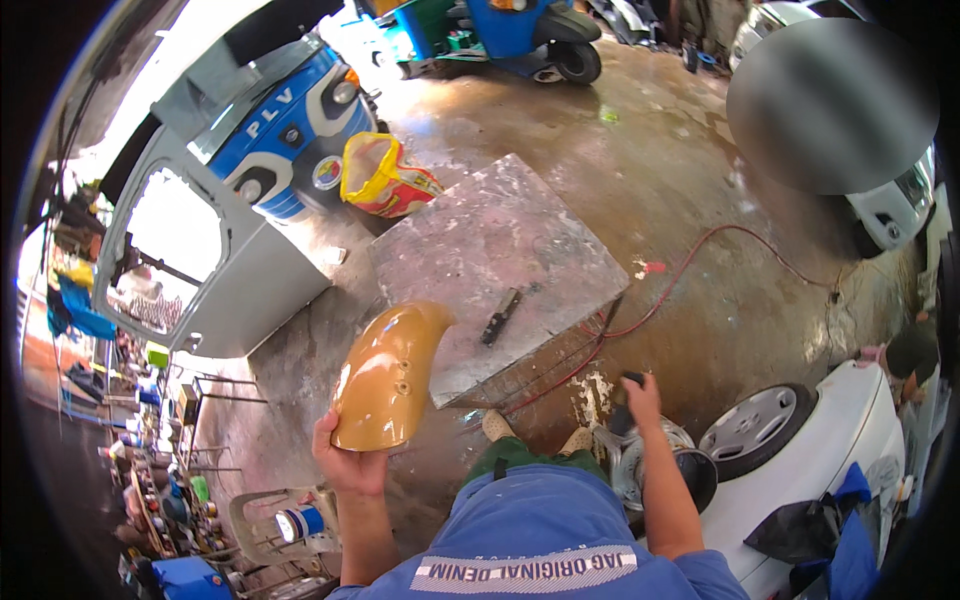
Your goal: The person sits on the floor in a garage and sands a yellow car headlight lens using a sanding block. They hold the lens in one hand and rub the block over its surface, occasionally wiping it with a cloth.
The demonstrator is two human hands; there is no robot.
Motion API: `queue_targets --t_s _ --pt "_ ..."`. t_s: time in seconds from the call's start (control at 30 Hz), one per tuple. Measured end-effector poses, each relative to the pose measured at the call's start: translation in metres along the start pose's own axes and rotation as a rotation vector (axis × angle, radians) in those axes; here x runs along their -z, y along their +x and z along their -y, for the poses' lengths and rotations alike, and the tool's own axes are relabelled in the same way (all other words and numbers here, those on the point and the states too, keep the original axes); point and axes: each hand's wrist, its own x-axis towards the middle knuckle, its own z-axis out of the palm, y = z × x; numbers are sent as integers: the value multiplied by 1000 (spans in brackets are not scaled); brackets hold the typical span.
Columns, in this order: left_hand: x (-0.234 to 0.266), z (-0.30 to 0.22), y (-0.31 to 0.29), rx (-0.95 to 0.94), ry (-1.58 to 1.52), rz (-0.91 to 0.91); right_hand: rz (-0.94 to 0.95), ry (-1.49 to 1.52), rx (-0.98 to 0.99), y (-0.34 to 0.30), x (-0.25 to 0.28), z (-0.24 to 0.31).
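My left hand grips the lower end of a curved, glossy tan fender with small holes along it. The fender is held up at the near left corner of a paint-stained table. My right hand is closed round a dark, narrow object, apart from the fender; its kind cannot be made out. On the tabletop lies a dark, narrow strip-like tool, touched by neither hand.
A red hose runs over the floor right of the table. A white car with its wheel stands close on my right. A yellow-red bag and a grey door panel are at the left, near a plastic chair.
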Motion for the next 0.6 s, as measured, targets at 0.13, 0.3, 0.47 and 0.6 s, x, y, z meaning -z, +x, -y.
queue_targets --t_s 0.13,0.3,0.47,0.6 --pt "28 -24 -2 -3 -41 -70 310 314 6 5 -159 83" --pt "55 -54 -2 20 -49 -130 445 147 29 22 -306 132" --pt "65 -79 6 95 -30 -176 387 173 0 67 -389 126" --pt "76 -92 25 208 -32 -162 294 -195 167 101 -393 98"
